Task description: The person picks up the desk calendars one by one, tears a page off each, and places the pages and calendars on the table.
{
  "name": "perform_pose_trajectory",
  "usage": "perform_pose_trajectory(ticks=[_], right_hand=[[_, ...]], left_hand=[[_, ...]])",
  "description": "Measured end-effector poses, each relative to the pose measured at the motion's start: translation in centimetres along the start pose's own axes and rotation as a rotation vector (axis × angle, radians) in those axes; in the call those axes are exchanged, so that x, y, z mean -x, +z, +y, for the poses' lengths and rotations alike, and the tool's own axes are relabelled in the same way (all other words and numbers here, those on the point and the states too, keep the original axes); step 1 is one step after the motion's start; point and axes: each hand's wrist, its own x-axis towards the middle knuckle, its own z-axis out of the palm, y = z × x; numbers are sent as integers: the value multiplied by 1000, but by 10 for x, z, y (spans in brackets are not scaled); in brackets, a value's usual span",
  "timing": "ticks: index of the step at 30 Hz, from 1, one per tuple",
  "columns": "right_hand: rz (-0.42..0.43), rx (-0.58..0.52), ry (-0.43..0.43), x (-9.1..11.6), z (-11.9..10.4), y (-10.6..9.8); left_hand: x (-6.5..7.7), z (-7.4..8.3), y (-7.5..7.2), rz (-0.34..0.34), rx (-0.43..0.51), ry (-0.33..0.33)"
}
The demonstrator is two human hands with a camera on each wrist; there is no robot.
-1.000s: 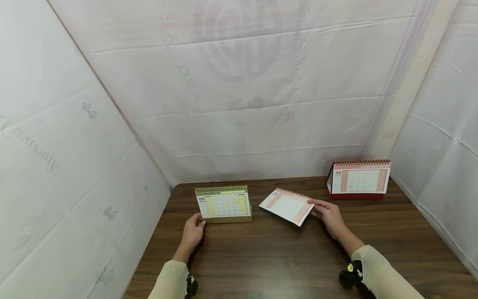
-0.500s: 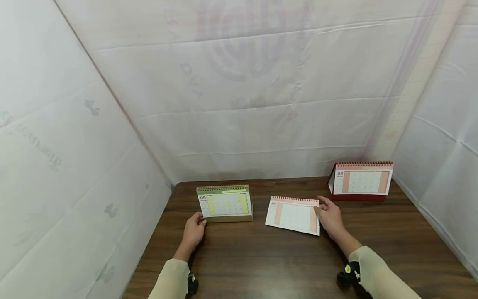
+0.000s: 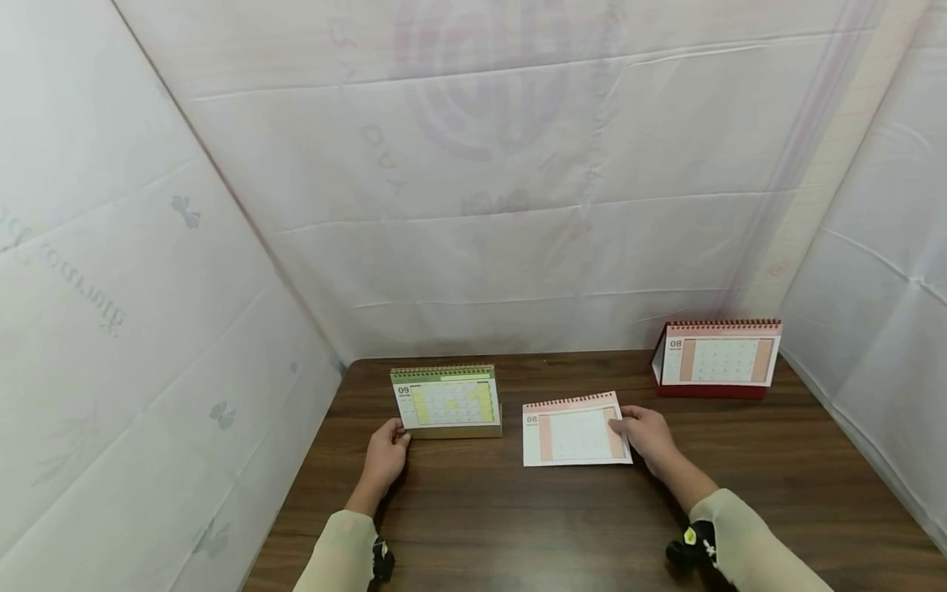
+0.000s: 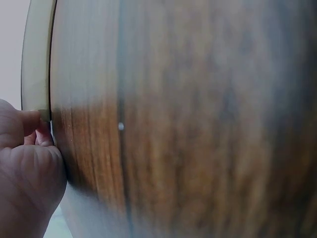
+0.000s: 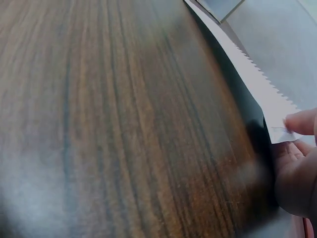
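Note:
A green desk calendar (image 3: 447, 403) marked 09 stands upright at the left of the table. My left hand (image 3: 386, 450) pinches the lower left corner of its gold base, thumb in front; in the left wrist view that base's edge (image 4: 37, 64) meets my fingertips. To its right, a loose pink-topped calendar page (image 3: 575, 432) marked 08 faces me, tilted over the table. My right hand (image 3: 645, 433) pinches it at the right edge, thumb on the printed side. The right wrist view shows the page's notched punched edge (image 5: 255, 82).
A red desk calendar (image 3: 716, 358), also showing 08, stands at the back right corner. The dark wooden table (image 3: 473, 510) is bounded by white cloth walls (image 3: 473, 271) behind and on both sides.
The page in my right hand has turned from a slant to nearly level and come a little nearer to me; the thumb now lies on its front. My left hand stays at the green calendar.

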Motion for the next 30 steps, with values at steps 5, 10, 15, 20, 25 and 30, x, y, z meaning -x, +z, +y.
perform_pose_trajectory(ticks=[5,10,15,20,25,30], right_hand=[[23,53,-28,1,2,2],[12,113,-74,0,2,1],[12,123,-88,0,4,2],[3,115,-105,1,6,4],[-1,133,-107,2,6,2],[2,124,-89,1,8,2]], left_hand=[[0,0,1,6,-1,5],[-3,0,-1,10,4,8],[-7,3,-4,24,27,11],[-8,3,-4,63,31,-18],[-10,2,-2,57,33,-33],[-14,1,-2,59,16,-41]])
